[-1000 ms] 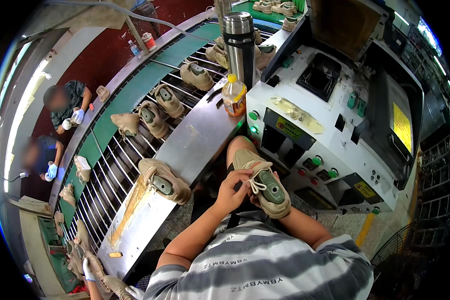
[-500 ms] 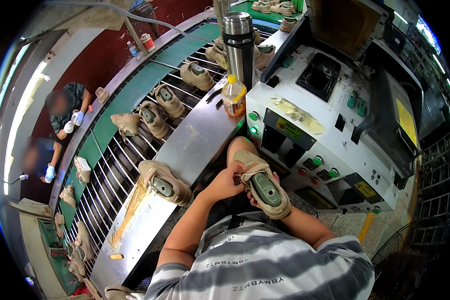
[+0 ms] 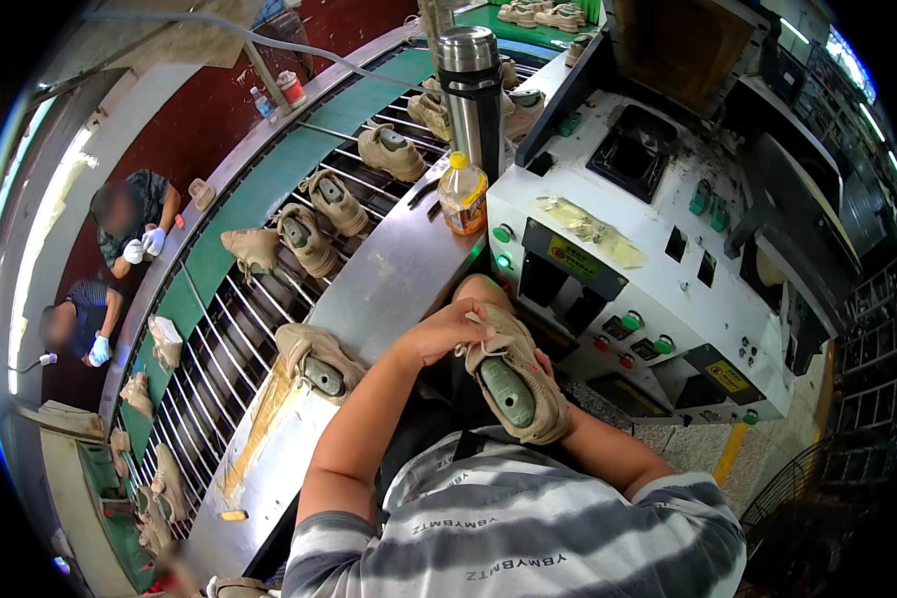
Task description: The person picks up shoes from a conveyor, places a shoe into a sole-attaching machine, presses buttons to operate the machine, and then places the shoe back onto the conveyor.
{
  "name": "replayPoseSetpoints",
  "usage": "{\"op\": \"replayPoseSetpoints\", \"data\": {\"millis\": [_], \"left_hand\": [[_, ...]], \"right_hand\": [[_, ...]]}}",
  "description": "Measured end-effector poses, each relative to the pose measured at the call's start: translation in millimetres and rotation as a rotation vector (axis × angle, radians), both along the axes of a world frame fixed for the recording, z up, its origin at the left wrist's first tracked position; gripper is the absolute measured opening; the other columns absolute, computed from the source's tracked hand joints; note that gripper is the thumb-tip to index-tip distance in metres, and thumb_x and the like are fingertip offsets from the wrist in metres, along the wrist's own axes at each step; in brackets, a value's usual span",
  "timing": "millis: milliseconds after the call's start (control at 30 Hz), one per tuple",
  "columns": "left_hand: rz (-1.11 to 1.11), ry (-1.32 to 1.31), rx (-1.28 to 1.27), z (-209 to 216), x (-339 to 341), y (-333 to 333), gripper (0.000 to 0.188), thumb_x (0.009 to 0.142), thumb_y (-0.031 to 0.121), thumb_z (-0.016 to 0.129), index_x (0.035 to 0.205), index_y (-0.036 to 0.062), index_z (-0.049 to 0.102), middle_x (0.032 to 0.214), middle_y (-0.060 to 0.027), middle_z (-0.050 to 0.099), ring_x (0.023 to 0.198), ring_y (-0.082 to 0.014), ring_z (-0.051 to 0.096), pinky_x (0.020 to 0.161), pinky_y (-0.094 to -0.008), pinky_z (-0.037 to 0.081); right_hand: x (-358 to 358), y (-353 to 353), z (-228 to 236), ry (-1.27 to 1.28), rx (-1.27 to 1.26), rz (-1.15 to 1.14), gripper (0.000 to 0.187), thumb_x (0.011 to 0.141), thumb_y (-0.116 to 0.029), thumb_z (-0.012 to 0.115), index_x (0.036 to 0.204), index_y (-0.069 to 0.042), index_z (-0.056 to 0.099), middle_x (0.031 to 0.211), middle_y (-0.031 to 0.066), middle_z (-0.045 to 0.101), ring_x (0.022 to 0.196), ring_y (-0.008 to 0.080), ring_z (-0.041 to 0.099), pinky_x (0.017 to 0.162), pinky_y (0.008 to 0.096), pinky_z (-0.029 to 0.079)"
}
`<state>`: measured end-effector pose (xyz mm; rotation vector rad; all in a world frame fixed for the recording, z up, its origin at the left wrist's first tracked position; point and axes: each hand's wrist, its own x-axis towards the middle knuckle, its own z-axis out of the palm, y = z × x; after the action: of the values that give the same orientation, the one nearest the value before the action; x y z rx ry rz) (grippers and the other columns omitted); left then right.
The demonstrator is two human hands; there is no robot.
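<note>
A beige lace-up shoe (image 3: 513,384) with a green shoe last (image 3: 508,392) in its opening is held above my lap, its toe pointing away from me. My left hand (image 3: 448,332) is closed in a pinch at the laces on the shoe's upper left side. Around the shoe's right side wraps my right hand (image 3: 542,363), mostly hidden behind it. To the left, another beige shoe (image 3: 319,364) with a green last rests on the metal ledge (image 3: 389,264) near my left forearm.
Several beige shoes (image 3: 309,239) stand on the roller conveyor (image 3: 219,349) at left. A steel thermos (image 3: 473,100) and a yellow-capped bottle (image 3: 462,194) stand beside the white machine (image 3: 648,269), with its raised black lid (image 3: 802,229). Two gloved co-workers (image 3: 135,224) sit across the conveyor.
My left hand has shifted up to the laces, and the held shoe has moved slightly left and turned. The machine's right-hand lid has swung, so its yellow label no longer shows.
</note>
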<state>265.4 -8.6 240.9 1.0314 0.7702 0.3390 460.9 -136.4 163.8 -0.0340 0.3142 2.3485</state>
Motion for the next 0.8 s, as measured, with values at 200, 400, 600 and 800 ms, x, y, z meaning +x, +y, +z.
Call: {"op": "replayPoseSetpoints", "data": {"millis": [200, 400, 600, 800], "left_hand": [[-0.216, 0.203, 0.187, 30.5, 14.5, 8.9, 0.043, 0.079, 0.013, 0.075, 0.109, 0.0035, 0.046, 0.083, -0.0080, 0.063, 0.073, -0.0120, 0.059, 0.063, -0.0243, 0.044], [-0.236, 0.370, 0.301, 3.7, 17.2, 20.8, 0.039, 0.078, 0.014, 0.075, 0.106, 0.0037, 0.051, 0.083, -0.0074, 0.061, 0.073, -0.0127, 0.058, 0.064, -0.0253, 0.044], [-0.370, 0.142, 0.070, -13.6, -8.4, 29.3, 0.025, 0.087, 0.019, 0.070, 0.100, 0.0048, 0.054, 0.085, -0.0028, 0.060, 0.075, -0.0101, 0.055, 0.065, -0.0232, 0.044], [-0.091, 0.164, 0.387, -45.3, -28.0, 11.5, 0.019, 0.088, 0.020, 0.067, 0.096, 0.0063, 0.057, 0.080, 0.0001, 0.058, 0.074, -0.0088, 0.053, 0.066, -0.0241, 0.044]], "right_hand": [[-2.2, 1.6, 2.5, -0.110, 0.120, 0.042, 0.072, 0.085, -0.050, 0.057, 0.142, -0.010, 0.039, 0.137, 0.0146, 0.049, 0.125, 0.0324, 0.049, 0.108, 0.0476, 0.038], [-2.0, 2.8, -0.4, -0.088, 0.105, 0.088, 0.069, 0.085, -0.047, 0.058, 0.141, -0.011, 0.039, 0.137, 0.0141, 0.048, 0.125, 0.0321, 0.049, 0.108, 0.0486, 0.038], [5.7, 6.6, 10.4, -0.102, 0.107, 0.136, 0.070, 0.082, -0.048, 0.059, 0.140, -0.012, 0.042, 0.136, 0.0153, 0.051, 0.122, 0.0332, 0.052, 0.105, 0.0481, 0.041], [14.5, -1.8, -0.8, -0.048, 0.018, 0.020, 0.072, 0.078, -0.048, 0.058, 0.137, -0.008, 0.046, 0.128, 0.0187, 0.055, 0.112, 0.0324, 0.059, 0.097, 0.0436, 0.049]]}}
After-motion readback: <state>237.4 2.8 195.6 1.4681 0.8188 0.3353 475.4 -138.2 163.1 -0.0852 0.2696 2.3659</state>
